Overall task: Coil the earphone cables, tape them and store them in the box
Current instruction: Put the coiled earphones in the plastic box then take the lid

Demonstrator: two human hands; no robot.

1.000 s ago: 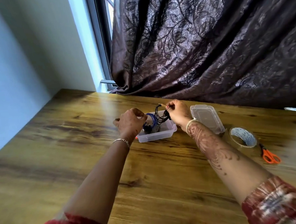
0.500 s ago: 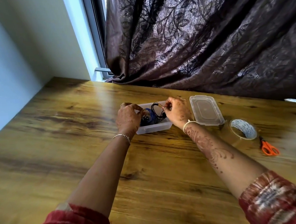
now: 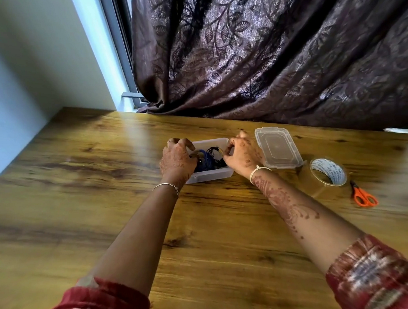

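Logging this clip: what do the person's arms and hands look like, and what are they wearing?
Red patterned sleeves, the left sleeve and right sleeve, leave the forearms bare. Henna patterns mark both hands and the right forearm. The left hand wears a ring and a thin silver bracelet; the right hand a pale wristband.

Box (image 3: 211, 175) set on the table (image 3: 105, 183), the rest laid out to its right.
The earphone cables (image 3: 209, 160) are contained in the box, which is flanked by the left hand (image 3: 177, 159) at 9 o'clock and the right hand (image 3: 243, 155) at 3. The lid (image 3: 277, 148) is placed just beyond at 3 o'clock (right hand between), the tape roll (image 3: 326, 171) at 4 o'clock, the scissors (image 3: 363, 196) farther out, the curtain (image 3: 264, 56) hung at 12.
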